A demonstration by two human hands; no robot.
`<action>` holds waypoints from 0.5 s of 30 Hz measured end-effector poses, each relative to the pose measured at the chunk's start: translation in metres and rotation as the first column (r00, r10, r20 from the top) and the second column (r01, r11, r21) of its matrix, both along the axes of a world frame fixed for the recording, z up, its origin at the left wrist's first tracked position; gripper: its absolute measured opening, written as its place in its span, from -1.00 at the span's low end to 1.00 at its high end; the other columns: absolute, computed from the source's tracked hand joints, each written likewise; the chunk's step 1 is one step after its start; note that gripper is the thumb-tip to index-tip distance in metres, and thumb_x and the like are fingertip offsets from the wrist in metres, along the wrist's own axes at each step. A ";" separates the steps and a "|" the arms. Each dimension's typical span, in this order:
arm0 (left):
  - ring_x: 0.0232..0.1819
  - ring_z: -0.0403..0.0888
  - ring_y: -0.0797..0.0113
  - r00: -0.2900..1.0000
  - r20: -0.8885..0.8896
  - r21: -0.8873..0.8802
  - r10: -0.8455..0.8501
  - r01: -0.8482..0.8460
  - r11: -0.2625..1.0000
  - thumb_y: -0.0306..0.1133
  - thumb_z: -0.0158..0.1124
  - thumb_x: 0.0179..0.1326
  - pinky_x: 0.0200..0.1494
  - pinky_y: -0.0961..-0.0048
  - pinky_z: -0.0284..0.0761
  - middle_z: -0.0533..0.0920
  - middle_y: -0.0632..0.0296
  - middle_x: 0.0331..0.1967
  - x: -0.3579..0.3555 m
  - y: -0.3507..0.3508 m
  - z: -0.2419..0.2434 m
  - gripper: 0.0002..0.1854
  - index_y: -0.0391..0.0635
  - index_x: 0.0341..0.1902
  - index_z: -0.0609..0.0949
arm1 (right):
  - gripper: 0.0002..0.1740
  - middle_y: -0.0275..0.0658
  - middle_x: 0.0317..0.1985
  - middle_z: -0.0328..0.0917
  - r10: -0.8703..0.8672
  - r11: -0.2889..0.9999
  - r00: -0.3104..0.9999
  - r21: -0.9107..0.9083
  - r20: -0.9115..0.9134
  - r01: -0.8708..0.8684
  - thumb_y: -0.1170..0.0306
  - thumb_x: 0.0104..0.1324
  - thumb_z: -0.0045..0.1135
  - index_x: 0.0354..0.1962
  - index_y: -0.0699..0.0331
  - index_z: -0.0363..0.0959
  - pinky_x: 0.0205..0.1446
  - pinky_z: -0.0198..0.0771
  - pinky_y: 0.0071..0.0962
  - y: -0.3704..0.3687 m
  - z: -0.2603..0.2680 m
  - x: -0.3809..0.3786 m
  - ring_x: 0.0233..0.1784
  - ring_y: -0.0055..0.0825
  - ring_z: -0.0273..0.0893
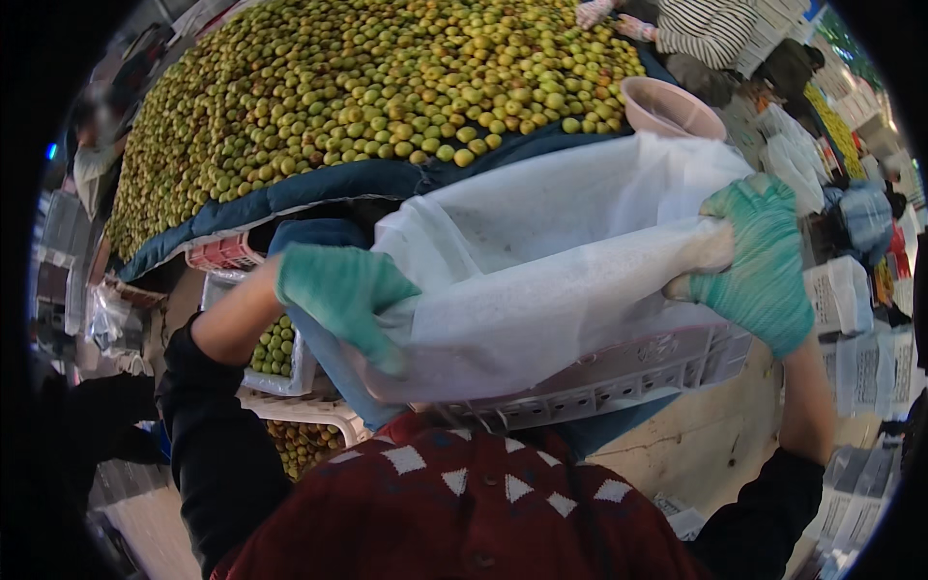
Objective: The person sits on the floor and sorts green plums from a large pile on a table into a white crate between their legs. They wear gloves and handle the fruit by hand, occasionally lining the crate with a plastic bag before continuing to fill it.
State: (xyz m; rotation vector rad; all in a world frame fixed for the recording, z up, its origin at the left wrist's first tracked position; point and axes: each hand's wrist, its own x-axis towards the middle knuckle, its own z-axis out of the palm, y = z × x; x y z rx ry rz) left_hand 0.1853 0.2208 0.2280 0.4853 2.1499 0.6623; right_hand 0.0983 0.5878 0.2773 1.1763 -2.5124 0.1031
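Note:
A pale plastic crate rests across my lap, its near side facing me. A thin white liner lines it and is folded out over the near rim. Only liner shows inside, with no fruit on the visible part. My left hand, in a green knit glove, grips the liner at the crate's left end, thumb on the near side. At the right end, my right hand, gloved alike, pinches the liner's folded edge between thumb and fingers. The rim under both hands is hidden by the cloth.
Beyond the crate, round green-yellow fruit covers a table with a blue padded edge. A pink basket stands beside it. Lower left are a lined crate of fruit and another below. A co-worker's gloved hands touch the fruit; crates stand right.

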 end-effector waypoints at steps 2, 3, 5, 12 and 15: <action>-0.32 0.60 0.34 0.999 -0.013 0.035 0.048 -0.048 0.998 -0.16 0.39 0.08 -0.15 0.40 0.50 0.68 0.14 -0.35 -0.002 -0.009 -0.016 -0.58 -0.14 -0.04 0.64 | -0.24 -0.10 -0.31 0.46 -0.011 1.000 0.999 0.023 0.044 0.009 0.06 -0.49 0.59 -0.31 0.29 0.52 0.03 0.29 -0.23 -0.013 -0.013 -0.013 -0.21 -0.17 0.40; -0.32 0.57 0.38 0.996 -0.028 0.059 0.084 -0.082 0.995 -0.22 0.33 0.17 -0.14 0.42 0.49 0.67 0.15 -0.36 -0.007 -0.013 -0.017 -0.66 -0.14 -0.04 0.64 | -0.23 -0.10 -0.34 0.47 -0.029 0.998 0.995 0.062 0.099 0.023 0.02 -0.48 0.58 -0.31 0.29 0.52 0.03 0.29 -0.24 -0.025 -0.022 -0.020 -0.21 -0.17 0.41; -0.28 0.56 0.44 0.990 -0.035 0.020 0.136 -0.135 0.991 -0.21 0.35 0.16 -0.10 0.43 0.48 0.68 0.20 -0.30 -0.030 -0.035 -0.036 -0.65 -0.13 -0.04 0.64 | -0.21 -0.10 -0.38 0.48 -0.111 0.985 0.979 0.149 0.169 0.086 -0.05 -0.47 0.56 -0.31 0.29 0.53 0.03 0.29 -0.25 -0.042 -0.028 -0.025 -0.23 -0.17 0.41; -0.21 0.52 0.53 0.953 0.181 -0.080 0.242 -0.231 0.970 -0.28 0.37 0.15 -0.06 0.50 0.44 0.67 0.37 -0.22 -0.103 -0.082 -0.105 -0.67 -0.05 -0.01 0.65 | -0.19 -0.05 -0.36 0.57 -0.175 0.962 0.936 0.253 0.305 0.097 -0.18 -0.31 0.48 -0.27 0.31 0.52 -0.02 0.37 -0.23 -0.065 -0.090 -0.055 -0.23 -0.12 0.52; -0.20 0.52 0.51 0.964 0.128 -0.139 0.234 -0.216 0.967 -0.24 0.38 0.13 -0.06 0.46 0.45 0.68 0.36 -0.21 -0.117 -0.074 -0.115 -0.63 -0.01 0.03 0.64 | -0.22 -0.05 -0.38 0.57 -0.188 0.960 0.936 0.256 0.296 0.112 -0.21 -0.25 0.43 -0.32 0.32 0.50 -0.09 0.43 -0.24 -0.067 -0.114 -0.064 -0.26 -0.16 0.54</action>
